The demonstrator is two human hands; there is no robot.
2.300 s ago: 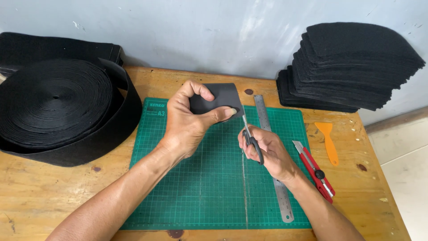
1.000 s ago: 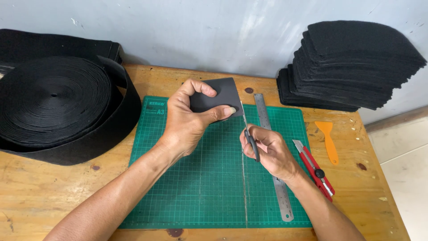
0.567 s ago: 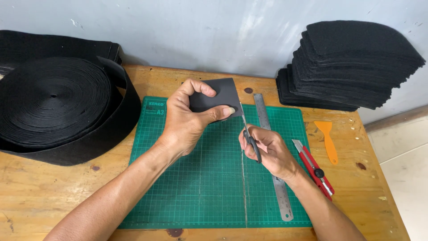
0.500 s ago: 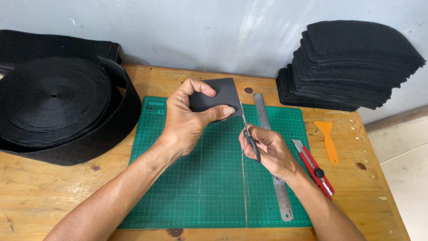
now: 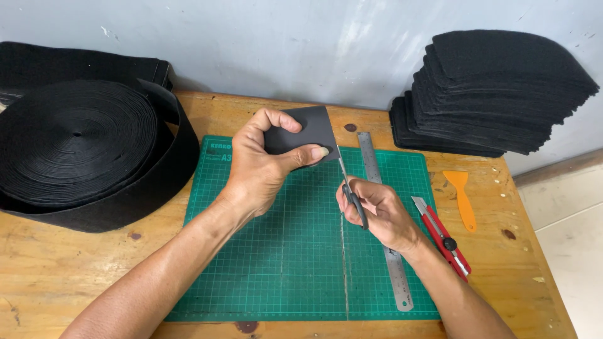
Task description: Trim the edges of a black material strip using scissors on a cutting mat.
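My left hand [image 5: 260, 166] pinches a small black fabric piece [image 5: 306, 127] and holds it up above the green cutting mat [image 5: 264, 263]. My right hand [image 5: 380, 210] grips a pair of scissors [image 5: 347, 182] with dark handles. The thin blades point up and meet the lower right edge of the fabric piece. Both hands hover over the upper middle of the mat.
A steel ruler [image 5: 386, 226] lies along the mat's right side. To its right are a red utility knife [image 5: 443, 235] and an orange scraper [image 5: 461, 198]. A large roll of black webbing [image 5: 81, 154] fills the left; a stack of black cut pieces [image 5: 496, 94] stands at the back right.
Almost nothing has moved. My right hand with the scissors has shifted very slightly at the fabric's edge; my left hand keeps the piece in the same place.
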